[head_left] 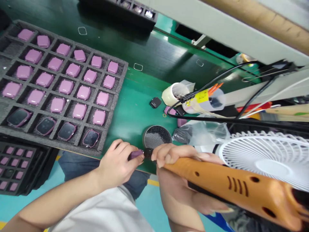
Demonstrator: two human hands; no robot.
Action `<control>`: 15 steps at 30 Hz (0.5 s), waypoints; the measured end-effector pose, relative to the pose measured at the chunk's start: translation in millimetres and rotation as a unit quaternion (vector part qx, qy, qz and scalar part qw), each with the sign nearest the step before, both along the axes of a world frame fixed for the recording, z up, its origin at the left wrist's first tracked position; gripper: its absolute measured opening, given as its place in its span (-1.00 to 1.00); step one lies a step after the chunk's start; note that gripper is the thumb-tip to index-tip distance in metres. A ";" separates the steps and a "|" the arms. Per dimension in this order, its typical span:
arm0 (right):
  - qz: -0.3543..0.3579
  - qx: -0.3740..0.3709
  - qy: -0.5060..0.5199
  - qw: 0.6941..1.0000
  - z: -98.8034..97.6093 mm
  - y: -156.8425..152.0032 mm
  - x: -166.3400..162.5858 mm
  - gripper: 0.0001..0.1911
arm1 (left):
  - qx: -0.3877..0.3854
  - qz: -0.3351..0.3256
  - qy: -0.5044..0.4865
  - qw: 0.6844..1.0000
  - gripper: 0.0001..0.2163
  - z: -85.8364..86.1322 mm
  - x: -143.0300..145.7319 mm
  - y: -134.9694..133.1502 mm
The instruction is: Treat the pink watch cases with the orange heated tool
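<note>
My left hand (119, 164) is closed around a small purple watch case (136, 154), held at the front edge of the green bench. My right hand (173, 158) grips an orange electric screwdriver (229, 185), lying nearly sideways. Its dark nose (147, 152) points at the watch case; whether the tip touches it I cannot tell. Just behind both hands stands a round dark dish (157, 138) with a dotted inside. To the left, a grey foam tray (122, 72) holds many purple watch cases, with dark screens facing up in the front row.
A white fan (272, 161) stands close on the right. Black cables (217, 119) cross above a cream cup (172, 94) and a clear cup with orange-handled tools (214, 96). A small black piece (155, 102) lies behind the dish. Stacked trays (33, 161) sit lower left.
</note>
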State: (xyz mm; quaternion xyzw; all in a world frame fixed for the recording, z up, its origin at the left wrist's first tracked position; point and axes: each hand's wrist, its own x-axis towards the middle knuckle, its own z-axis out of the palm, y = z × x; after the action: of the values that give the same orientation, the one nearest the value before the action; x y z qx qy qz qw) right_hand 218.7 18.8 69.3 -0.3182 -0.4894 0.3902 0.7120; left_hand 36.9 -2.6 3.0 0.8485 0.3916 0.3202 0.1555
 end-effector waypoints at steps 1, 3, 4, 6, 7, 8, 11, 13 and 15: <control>-0.014 -0.001 0.003 1.000 0.2 2.5 4.6 -0.41 | -0.002 0.002 0.002 1.000 -0.84 1.3 -0.6 0.3; -0.046 0.002 -0.002 0.999 0.5 7.7 15.3 -0.47 | -0.012 -0.003 0.010 1.000 -0.79 4.3 -2.4 0.5; -0.060 0.011 -0.005 0.998 -0.1 10.5 20.4 -0.49 | -0.019 -0.011 0.015 1.000 -0.76 5.5 -3.3 0.4; -0.083 0.026 -0.003 0.996 -2.9 16.3 28.4 -0.50 | -0.031 -0.035 0.025 0.999 -0.72 6.6 -4.9 0.3; -0.091 0.030 0.002 0.995 -5.0 18.9 30.8 -0.49 | -0.035 -0.044 0.028 0.998 -0.71 6.4 -5.3 0.2; -0.094 0.030 0.004 0.995 -7.3 21.0 32.3 -0.49 | -0.037 -0.047 0.029 0.998 -0.72 5.9 -5.4 0.3; -0.096 0.020 0.002 0.995 -13.9 24.0 33.0 -0.49 | -0.034 -0.031 0.033 0.998 -0.78 4.3 -4.3 0.8; -0.101 0.017 0.005 0.995 -17.1 24.0 32.4 -0.48 | -0.028 -0.018 0.039 0.999 -0.77 4.9 -3.8 1.1; -0.105 0.012 0.005 0.994 -19.6 23.6 32.4 -0.47 | -0.028 -0.021 0.040 0.999 -0.73 6.9 -4.5 1.3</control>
State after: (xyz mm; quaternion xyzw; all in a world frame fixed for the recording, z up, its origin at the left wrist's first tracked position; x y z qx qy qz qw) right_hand 251.0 42.4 49.7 -0.3570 -0.4542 0.3091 0.7555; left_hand 32.4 -1.3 9.9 0.8640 0.3880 0.2720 0.1702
